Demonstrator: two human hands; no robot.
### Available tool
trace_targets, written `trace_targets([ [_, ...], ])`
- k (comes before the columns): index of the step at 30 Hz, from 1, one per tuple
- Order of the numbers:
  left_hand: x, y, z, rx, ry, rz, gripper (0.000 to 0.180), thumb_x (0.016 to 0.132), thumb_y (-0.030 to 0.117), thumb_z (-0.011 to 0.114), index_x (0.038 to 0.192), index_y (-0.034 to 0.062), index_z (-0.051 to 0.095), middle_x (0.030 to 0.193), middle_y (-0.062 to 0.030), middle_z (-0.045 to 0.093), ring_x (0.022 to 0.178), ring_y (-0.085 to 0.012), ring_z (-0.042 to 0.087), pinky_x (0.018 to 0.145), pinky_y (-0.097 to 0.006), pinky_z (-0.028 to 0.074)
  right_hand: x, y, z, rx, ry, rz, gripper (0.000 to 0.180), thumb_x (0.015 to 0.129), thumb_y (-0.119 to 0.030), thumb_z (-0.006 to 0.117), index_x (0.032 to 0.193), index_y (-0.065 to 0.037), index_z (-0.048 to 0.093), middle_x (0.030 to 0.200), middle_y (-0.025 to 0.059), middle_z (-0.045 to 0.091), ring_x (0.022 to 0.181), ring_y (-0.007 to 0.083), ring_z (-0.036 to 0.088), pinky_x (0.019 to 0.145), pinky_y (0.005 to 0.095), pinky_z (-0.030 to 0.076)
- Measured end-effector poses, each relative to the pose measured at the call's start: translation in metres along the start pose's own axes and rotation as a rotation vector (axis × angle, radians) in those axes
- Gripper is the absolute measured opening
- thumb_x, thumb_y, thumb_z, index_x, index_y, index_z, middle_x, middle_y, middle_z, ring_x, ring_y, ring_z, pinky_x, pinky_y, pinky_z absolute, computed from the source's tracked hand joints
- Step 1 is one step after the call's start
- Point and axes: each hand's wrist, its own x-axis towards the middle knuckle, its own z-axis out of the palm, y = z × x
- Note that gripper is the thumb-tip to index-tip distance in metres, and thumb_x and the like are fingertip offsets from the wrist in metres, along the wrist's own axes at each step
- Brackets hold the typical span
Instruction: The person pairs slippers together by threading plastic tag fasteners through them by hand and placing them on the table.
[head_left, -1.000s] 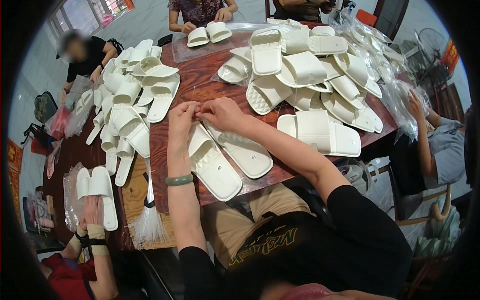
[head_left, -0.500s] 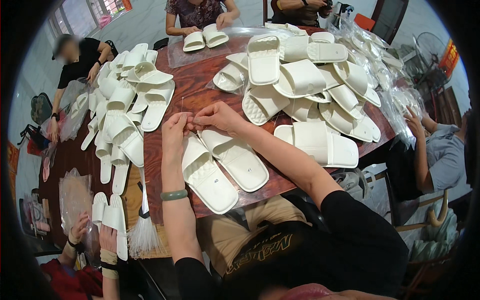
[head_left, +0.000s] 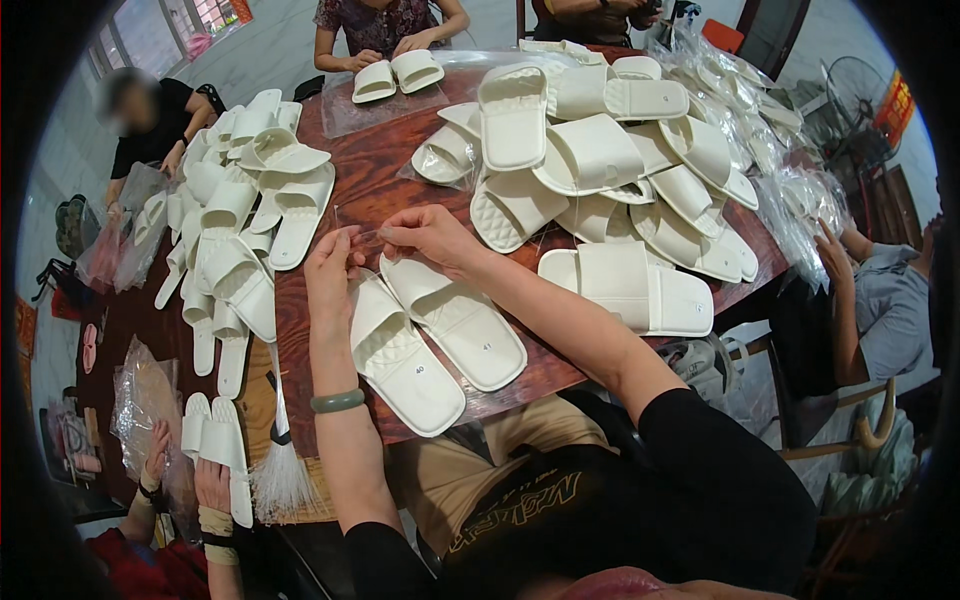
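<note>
Over the toe ends of a pair of white slide slippers, my two hands meet with fingers pinched. My left hand [head_left: 334, 262] and my right hand [head_left: 428, 238] hold a thin clear strand [head_left: 367, 236] stretched between their fingertips; a fine end of it seems to stick up above my left fingers. Below them lie the left slipper [head_left: 418, 388] and the right slipper [head_left: 485, 350], side by side with heels toward me. Hanging at the table's left edge is a bundle of similar clear strands [head_left: 284, 478], bound with a dark band.
A big heap of white slippers [head_left: 592, 160] covers the table's [head_left: 360, 170] right side; another pile [head_left: 232, 215] is on the left. Clear plastic bags [head_left: 800, 200] lie at far right. Co-workers sit around; one handles a slipper pair [head_left: 398, 78] across from me, another a pair at lower left.
My hands have drawn slightly apart, and the strand now shows between the fingertips. The whole view has shifted a little. Across the table, the co-worker's hand has come down beside the slippers.
</note>
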Motion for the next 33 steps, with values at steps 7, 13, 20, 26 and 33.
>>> trace_targets([
  [7, -0.001, 0.001, 0.002, -0.041, 0.0, -0.005, 0.021, 0.093, 0.018, 0.051, 0.101, 0.0013, 0.06, 0.087, -0.0006, 0.058, 0.063, -0.0037, 0.049, 0.05, -0.016, 0.034, 0.0, -0.001, -0.001, -0.015, -0.006, 0.006, 0.012, 0.085, -0.008, 0.061, 0.089, 0.003, 0.063, 0.074, 0.0066, 0.063, 0.068, 0.0125, 0.058, 0.065, 0.0233, 0.048],
  [13, 0.001, 0.0, -0.002, -0.012, 0.002, 0.007, 0.021, 0.092, 0.018, 0.051, 0.102, 0.0021, 0.061, 0.086, -0.0007, 0.059, 0.063, -0.0036, 0.049, 0.05, -0.016, 0.035, 0.001, -0.001, 0.0, -0.002, -0.008, 0.015, 0.012, 0.085, -0.008, 0.061, 0.089, 0.003, 0.062, 0.074, 0.0073, 0.062, 0.068, 0.0128, 0.059, 0.065, 0.0234, 0.049],
  [20, 0.002, -0.003, 0.002, 0.005, -0.02, 0.005, 0.022, 0.092, 0.019, 0.052, 0.103, 0.0028, 0.061, 0.085, 0.0006, 0.06, 0.062, -0.0032, 0.049, 0.051, -0.016, 0.035, -0.002, -0.001, -0.005, -0.024, 0.004, 0.006, 0.012, 0.085, -0.008, 0.061, 0.089, 0.003, 0.062, 0.074, 0.0075, 0.063, 0.068, 0.013, 0.059, 0.065, 0.0235, 0.049],
  [26, -0.004, 0.0, 0.003, 0.032, 0.004, 0.004, 0.022, 0.092, 0.019, 0.051, 0.103, 0.0031, 0.061, 0.081, 0.0017, 0.059, 0.06, -0.0031, 0.047, 0.051, -0.016, 0.034, -0.004, -0.002, -0.001, -0.034, 0.016, 0.018, 0.013, 0.085, -0.009, 0.061, 0.09, 0.003, 0.062, 0.074, 0.007, 0.063, 0.067, 0.0128, 0.059, 0.064, 0.0235, 0.049],
  [33, -0.011, 0.003, 0.013, 0.057, 0.001, 0.16, 0.024, 0.095, 0.024, 0.046, 0.108, 0.0055, 0.057, 0.065, 0.0028, 0.05, 0.051, -0.0029, 0.039, 0.045, -0.017, 0.027, -0.005, 0.002, 0.007, -0.184, 0.195, -0.157, 0.014, 0.084, -0.016, 0.062, 0.091, -0.005, 0.065, 0.073, 0.0005, 0.062, 0.065, 0.0071, 0.056, 0.058, 0.0205, 0.043],
])
